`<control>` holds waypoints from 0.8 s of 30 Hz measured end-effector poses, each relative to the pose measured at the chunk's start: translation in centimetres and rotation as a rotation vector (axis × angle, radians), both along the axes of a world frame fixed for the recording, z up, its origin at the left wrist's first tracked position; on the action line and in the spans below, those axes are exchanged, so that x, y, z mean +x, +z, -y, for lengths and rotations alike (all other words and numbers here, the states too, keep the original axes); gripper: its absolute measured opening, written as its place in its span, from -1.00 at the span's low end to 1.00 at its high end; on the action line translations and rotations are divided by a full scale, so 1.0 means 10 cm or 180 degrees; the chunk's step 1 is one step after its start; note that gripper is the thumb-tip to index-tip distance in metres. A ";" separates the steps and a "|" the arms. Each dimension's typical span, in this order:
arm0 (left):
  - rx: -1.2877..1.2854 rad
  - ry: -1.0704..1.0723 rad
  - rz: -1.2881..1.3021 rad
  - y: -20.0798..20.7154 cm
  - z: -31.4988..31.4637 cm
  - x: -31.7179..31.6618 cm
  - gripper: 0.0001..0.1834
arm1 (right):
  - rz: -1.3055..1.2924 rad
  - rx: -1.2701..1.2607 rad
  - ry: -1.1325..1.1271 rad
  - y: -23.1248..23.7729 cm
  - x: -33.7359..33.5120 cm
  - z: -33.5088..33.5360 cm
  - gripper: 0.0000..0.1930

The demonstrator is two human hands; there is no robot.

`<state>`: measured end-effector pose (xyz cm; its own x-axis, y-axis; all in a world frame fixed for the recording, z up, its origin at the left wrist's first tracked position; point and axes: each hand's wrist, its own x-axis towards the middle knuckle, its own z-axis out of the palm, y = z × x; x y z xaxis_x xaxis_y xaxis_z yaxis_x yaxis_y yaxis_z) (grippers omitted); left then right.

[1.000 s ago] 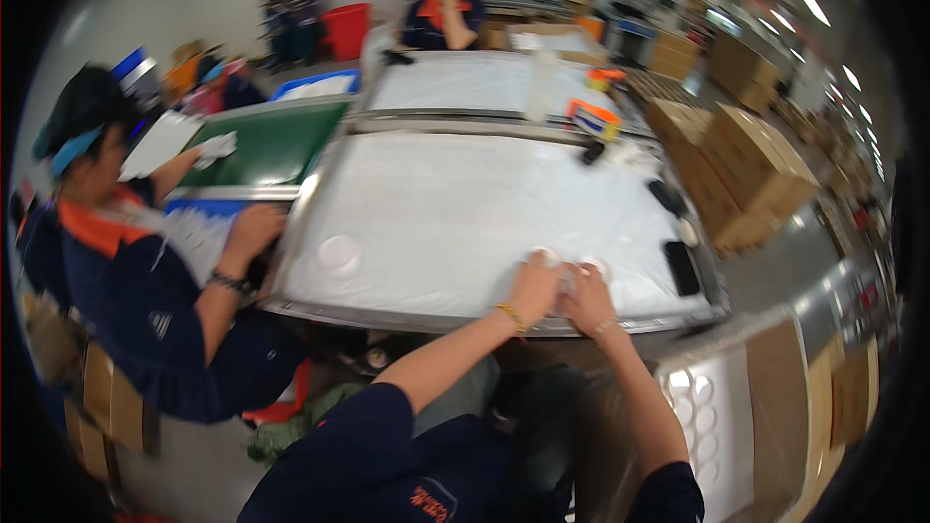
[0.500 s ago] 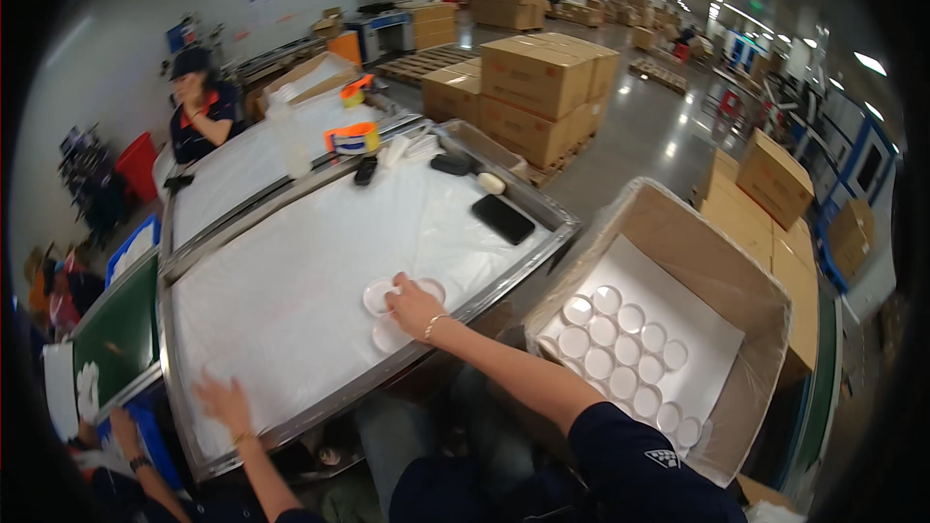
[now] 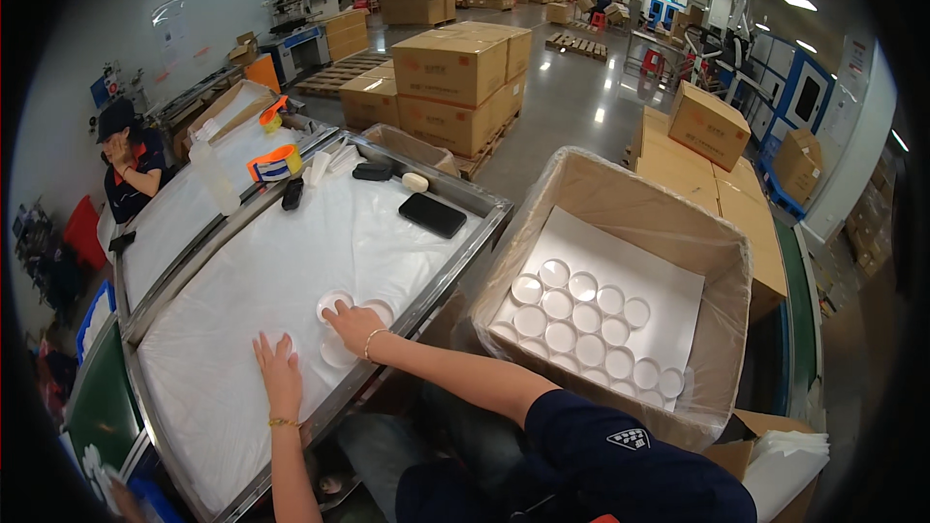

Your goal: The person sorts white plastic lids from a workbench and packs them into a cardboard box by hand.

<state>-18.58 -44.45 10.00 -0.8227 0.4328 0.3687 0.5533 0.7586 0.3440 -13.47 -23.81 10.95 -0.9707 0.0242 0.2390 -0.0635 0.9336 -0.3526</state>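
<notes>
Turned farther right than half a second ago, taking in the bench (image 3: 213,358) and, right of it, a lined box (image 3: 644,194). Has brought the left hand (image 3: 281,373), spread wide and holding nothing, closer to three round clear dishes (image 3: 336,353) by the bench's near edge, putting both hands beside them. Keeps the right hand's (image 3: 356,323) grip narrow over one; cannot tell if pinched.

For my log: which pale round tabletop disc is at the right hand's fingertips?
The upper-left disc; another lies to its right, a third below.
</notes>
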 end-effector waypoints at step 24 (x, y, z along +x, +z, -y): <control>0.1895 -0.0360 0.0299 0.24 0.01 -0.39 -0.91 | 0.0532 0.0506 0.0195 0.08 -0.09 0.21 -0.56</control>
